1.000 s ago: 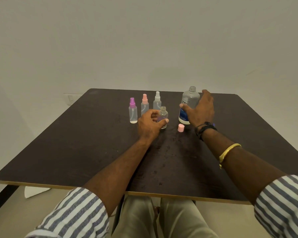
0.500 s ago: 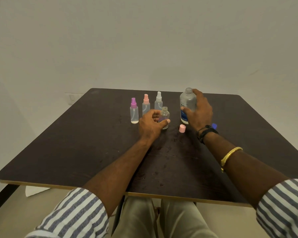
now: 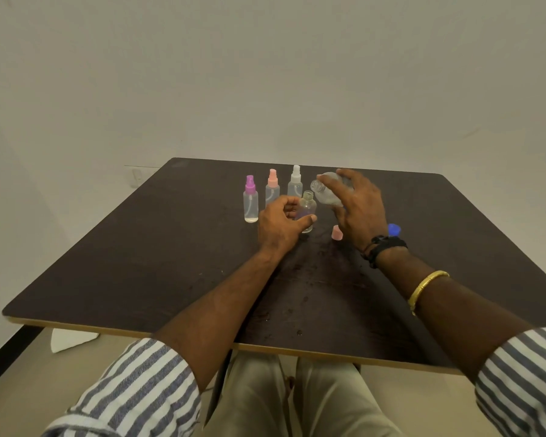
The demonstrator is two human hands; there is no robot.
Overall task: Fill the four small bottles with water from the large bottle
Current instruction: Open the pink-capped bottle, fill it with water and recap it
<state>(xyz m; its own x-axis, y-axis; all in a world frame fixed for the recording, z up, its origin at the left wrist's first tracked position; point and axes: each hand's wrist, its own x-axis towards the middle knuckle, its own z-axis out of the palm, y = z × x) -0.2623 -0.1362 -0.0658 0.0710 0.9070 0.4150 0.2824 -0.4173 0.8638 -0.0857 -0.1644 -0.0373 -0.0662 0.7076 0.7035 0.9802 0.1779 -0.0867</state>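
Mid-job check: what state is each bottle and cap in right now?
Purple-capped bottle: upright, capped.
Pink-capped bottle: upright, capped.
White-capped bottle: upright, capped.
Open small bottle: upright, uncapped, held by left hand.
Large bottle: uncapped, tilted, held by right hand.
Pink cap: off, on table.
Blue cap: off, on table.

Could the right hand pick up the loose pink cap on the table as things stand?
Probably not yet. The pink cap lies uncovered beside the right hand, nothing between them, but that hand grips the tilted large bottle and would need to set it down.
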